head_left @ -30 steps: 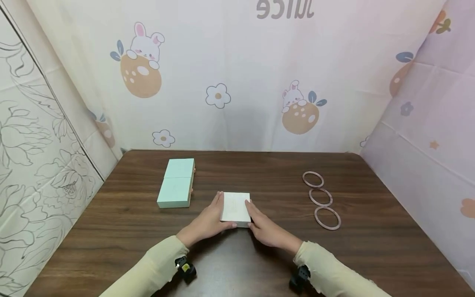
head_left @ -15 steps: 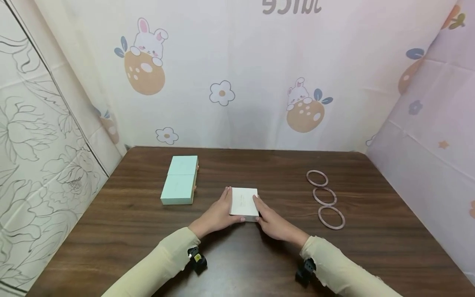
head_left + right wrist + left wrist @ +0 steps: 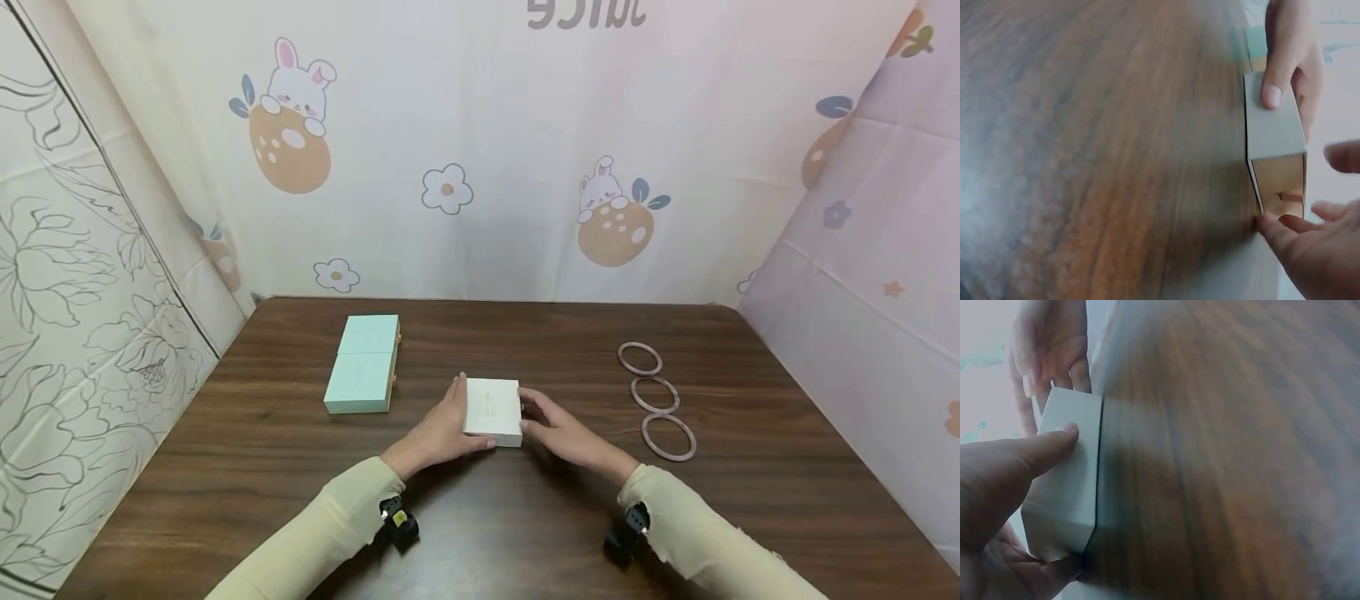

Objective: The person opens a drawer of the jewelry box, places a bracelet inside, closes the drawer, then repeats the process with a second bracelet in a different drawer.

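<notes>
A small white box with faint gold lettering lies on the wooden table. My left hand grips its left end, with the thumb along the front face and the fingers at the far side. At the other end, my right hand has its fingers loosely bent. In the right wrist view, that end of the box shows a tan drawer face with a short ribbon tab. One right finger reaches the lower edge there, while the right thumb stands apart from the box.
Two mint-green boxes lie end to end at the left, with small tabs on their right sides. Several pale pink rings lie in a row at the right. A printed curtain hangs behind the table.
My right hand has let go of the box's right end and drawn slightly right, its fingers more bent. The left hand keeps its hold. The whole view has shifted a little.
</notes>
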`<state>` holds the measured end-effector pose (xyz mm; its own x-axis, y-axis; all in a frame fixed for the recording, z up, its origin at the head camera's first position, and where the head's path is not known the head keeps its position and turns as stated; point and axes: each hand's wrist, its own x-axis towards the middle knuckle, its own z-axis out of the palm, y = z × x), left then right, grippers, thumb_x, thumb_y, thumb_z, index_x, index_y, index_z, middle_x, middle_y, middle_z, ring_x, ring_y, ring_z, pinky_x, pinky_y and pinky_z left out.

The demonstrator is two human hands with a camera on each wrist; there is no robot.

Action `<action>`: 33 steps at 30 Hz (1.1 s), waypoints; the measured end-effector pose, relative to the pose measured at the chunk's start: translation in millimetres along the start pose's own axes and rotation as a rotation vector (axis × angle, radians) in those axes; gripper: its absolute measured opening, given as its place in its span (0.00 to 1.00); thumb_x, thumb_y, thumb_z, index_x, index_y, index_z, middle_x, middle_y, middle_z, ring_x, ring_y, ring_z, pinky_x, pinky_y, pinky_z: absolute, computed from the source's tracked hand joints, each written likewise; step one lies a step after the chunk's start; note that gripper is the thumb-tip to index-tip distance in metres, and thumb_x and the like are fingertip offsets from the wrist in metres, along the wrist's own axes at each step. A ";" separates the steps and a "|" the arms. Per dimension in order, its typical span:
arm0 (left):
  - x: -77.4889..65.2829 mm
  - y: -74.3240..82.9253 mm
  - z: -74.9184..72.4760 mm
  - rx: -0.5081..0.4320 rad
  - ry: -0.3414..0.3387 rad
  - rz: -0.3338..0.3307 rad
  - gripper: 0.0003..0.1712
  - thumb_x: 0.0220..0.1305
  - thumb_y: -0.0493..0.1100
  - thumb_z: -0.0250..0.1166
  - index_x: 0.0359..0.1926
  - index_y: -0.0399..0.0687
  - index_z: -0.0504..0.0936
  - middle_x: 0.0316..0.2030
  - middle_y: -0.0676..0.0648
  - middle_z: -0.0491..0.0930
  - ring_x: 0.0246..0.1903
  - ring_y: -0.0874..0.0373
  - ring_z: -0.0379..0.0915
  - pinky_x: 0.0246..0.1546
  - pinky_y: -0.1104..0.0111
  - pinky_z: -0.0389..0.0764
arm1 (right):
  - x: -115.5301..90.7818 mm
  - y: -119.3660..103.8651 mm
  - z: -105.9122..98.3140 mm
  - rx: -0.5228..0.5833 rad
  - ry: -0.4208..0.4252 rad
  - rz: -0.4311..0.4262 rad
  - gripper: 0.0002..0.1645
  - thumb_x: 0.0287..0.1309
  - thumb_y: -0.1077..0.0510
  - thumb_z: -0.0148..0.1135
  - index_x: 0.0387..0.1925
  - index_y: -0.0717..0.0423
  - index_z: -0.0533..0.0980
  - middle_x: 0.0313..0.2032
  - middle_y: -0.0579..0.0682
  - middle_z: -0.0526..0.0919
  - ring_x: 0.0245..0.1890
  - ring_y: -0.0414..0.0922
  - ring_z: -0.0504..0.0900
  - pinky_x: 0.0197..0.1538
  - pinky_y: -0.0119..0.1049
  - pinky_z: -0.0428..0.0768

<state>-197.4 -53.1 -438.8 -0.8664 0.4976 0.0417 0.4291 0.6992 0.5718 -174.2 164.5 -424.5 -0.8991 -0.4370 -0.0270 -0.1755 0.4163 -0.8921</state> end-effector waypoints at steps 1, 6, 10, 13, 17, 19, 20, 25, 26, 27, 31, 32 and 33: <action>0.5 0.0 -0.9 0.002 0.003 -0.011 0.66 0.42 0.62 0.66 0.65 0.30 0.36 0.64 0.30 0.40 0.60 0.45 0.52 0.54 0.61 0.62 | 2.4 1.1 -0.9 0.067 0.020 0.024 0.29 0.62 0.63 0.46 0.63 0.65 0.52 0.58 0.64 0.61 0.57 0.56 0.63 0.54 0.47 0.65; 4.0 0.5 -6.2 0.007 -0.002 -0.048 0.70 0.36 0.62 0.70 0.66 0.33 0.36 0.65 0.32 0.40 0.57 0.43 0.56 0.52 0.60 0.64 | 14.7 6.0 -5.9 0.403 0.088 0.216 0.24 0.61 0.67 0.44 0.57 0.74 0.57 0.49 0.67 0.69 0.46 0.52 0.74 0.47 0.41 0.73; 7.4 1.1 -8.7 0.023 -0.014 -0.040 0.71 0.33 0.62 0.72 0.66 0.34 0.37 0.65 0.34 0.41 0.59 0.45 0.54 0.54 0.59 0.63 | 20.4 8.9 -10.6 0.526 0.076 0.312 0.21 0.59 0.68 0.47 0.53 0.78 0.62 0.43 0.63 0.75 0.39 0.46 0.77 0.46 0.40 0.73; 9.1 2.5 -10.3 0.041 -0.015 -0.038 0.70 0.32 0.62 0.72 0.66 0.35 0.40 0.65 0.36 0.45 0.57 0.46 0.58 0.52 0.59 0.64 | 22.5 9.8 -12.4 0.523 0.068 0.325 0.20 0.58 0.68 0.50 0.50 0.79 0.65 0.42 0.63 0.77 0.38 0.45 0.79 0.46 0.41 0.73; 11.4 3.7 -11.3 0.065 -0.008 -0.035 0.68 0.31 0.62 0.72 0.66 0.35 0.45 0.61 0.37 0.52 0.50 0.48 0.65 0.48 0.60 0.68 | 24.8 7.8 -13.4 0.496 0.071 0.327 0.19 0.56 0.68 0.52 0.48 0.79 0.67 0.42 0.64 0.77 0.36 0.45 0.79 0.44 0.40 0.74; 12.7 3.7 -11.5 0.076 -0.004 -0.027 0.67 0.31 0.63 0.72 0.65 0.34 0.48 0.59 0.37 0.54 0.48 0.49 0.66 0.46 0.60 0.69 | 26.0 6.4 -14.1 0.495 0.081 0.335 0.19 0.56 0.69 0.52 0.47 0.80 0.68 0.40 0.63 0.78 0.34 0.45 0.79 0.44 0.40 0.74; 13.2 3.8 -11.8 0.081 -0.005 -0.022 0.66 0.31 0.63 0.72 0.65 0.34 0.49 0.59 0.37 0.55 0.47 0.49 0.66 0.46 0.61 0.70 | 26.5 5.8 -14.5 0.489 0.086 0.340 0.19 0.55 0.69 0.52 0.46 0.80 0.68 0.39 0.63 0.78 0.34 0.45 0.79 0.43 0.40 0.75; 13.5 4.4 -12.8 0.092 -0.011 -0.013 0.65 0.31 0.63 0.72 0.64 0.33 0.51 0.58 0.38 0.55 0.47 0.50 0.67 0.45 0.62 0.70 | 30.6 1.5 -15.3 0.401 0.125 0.393 0.16 0.52 0.71 0.53 0.44 0.77 0.71 0.35 0.62 0.79 0.30 0.45 0.80 0.41 0.40 0.76; 13.2 4.8 -12.9 0.089 -0.012 -0.013 0.65 0.31 0.63 0.72 0.64 0.33 0.51 0.58 0.38 0.55 0.47 0.50 0.67 0.45 0.62 0.70 | 31.5 0.6 -15.1 0.370 0.134 0.402 0.16 0.52 0.71 0.54 0.43 0.76 0.72 0.35 0.62 0.79 0.30 0.45 0.80 0.40 0.40 0.76; 12.7 5.1 -13.1 0.086 -0.012 -0.014 0.65 0.31 0.63 0.72 0.64 0.33 0.51 0.58 0.38 0.55 0.46 0.50 0.67 0.45 0.62 0.70 | 32.4 -0.5 -14.8 0.344 0.145 0.413 0.15 0.51 0.71 0.55 0.42 0.75 0.73 0.35 0.61 0.80 0.30 0.46 0.80 0.39 0.40 0.76; 12.1 5.4 -12.4 0.076 -0.006 -0.016 0.65 0.31 0.63 0.72 0.64 0.33 0.50 0.57 0.38 0.55 0.46 0.50 0.67 0.45 0.62 0.70 | 34.9 -3.0 -13.0 0.275 0.181 0.440 0.13 0.49 0.71 0.58 0.39 0.72 0.75 0.33 0.61 0.80 0.29 0.46 0.81 0.37 0.41 0.77; 12.0 5.5 -12.3 0.075 -0.004 -0.017 0.65 0.31 0.62 0.72 0.64 0.33 0.50 0.57 0.38 0.55 0.46 0.50 0.67 0.45 0.62 0.70 | 35.3 -3.0 -12.5 0.276 0.190 0.447 0.13 0.48 0.72 0.58 0.39 0.72 0.76 0.33 0.61 0.80 0.28 0.46 0.81 0.37 0.41 0.77; 11.9 5.1 -11.8 0.075 0.001 -0.016 0.65 0.32 0.62 0.72 0.64 0.33 0.50 0.57 0.38 0.56 0.46 0.50 0.67 0.45 0.62 0.70 | 35.8 -2.6 -12.0 0.279 0.199 0.450 0.13 0.47 0.72 0.59 0.38 0.72 0.76 0.32 0.60 0.80 0.28 0.46 0.80 0.36 0.40 0.77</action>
<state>-208.5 -49.7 -425.7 -0.8734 0.4858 0.0341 0.4333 0.7434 0.5096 -210.7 157.3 -417.8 -0.9239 -0.0952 -0.3705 0.3307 0.2885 -0.8986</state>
